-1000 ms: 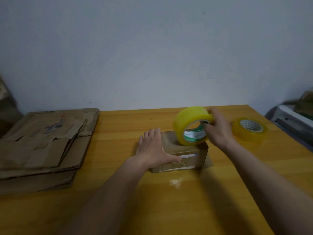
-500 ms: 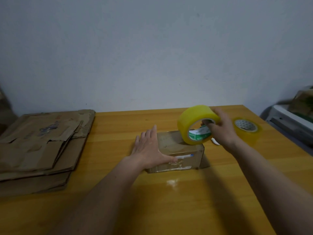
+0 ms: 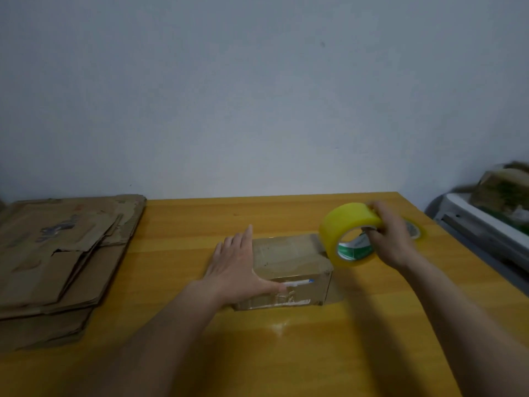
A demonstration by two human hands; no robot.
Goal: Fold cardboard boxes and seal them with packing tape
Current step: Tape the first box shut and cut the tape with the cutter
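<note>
A small closed cardboard box (image 3: pixel 289 257) sits in the middle of the wooden table (image 3: pixel 286 353). My left hand (image 3: pixel 237 265) lies flat on the box's left end, fingers straight, thumb along the front face. My right hand (image 3: pixel 392 239) grips a large yellow roll of packing tape (image 3: pixel 347 234), fingers through its core. The roll stands on edge just past the box's right end. Whether a strip runs from the roll to the box cannot be made out.
A second yellow tape roll (image 3: pixel 413 229) lies flat behind my right hand, mostly hidden. A stack of flattened cardboard boxes (image 3: pixel 60 262) fills the table's left side. A white appliance (image 3: pixel 486 224) with items on it stands beyond the right table edge.
My right hand has carried the tape roll rightward, from over the box's top to past its right end. My left hand has stayed pressed on the box.
</note>
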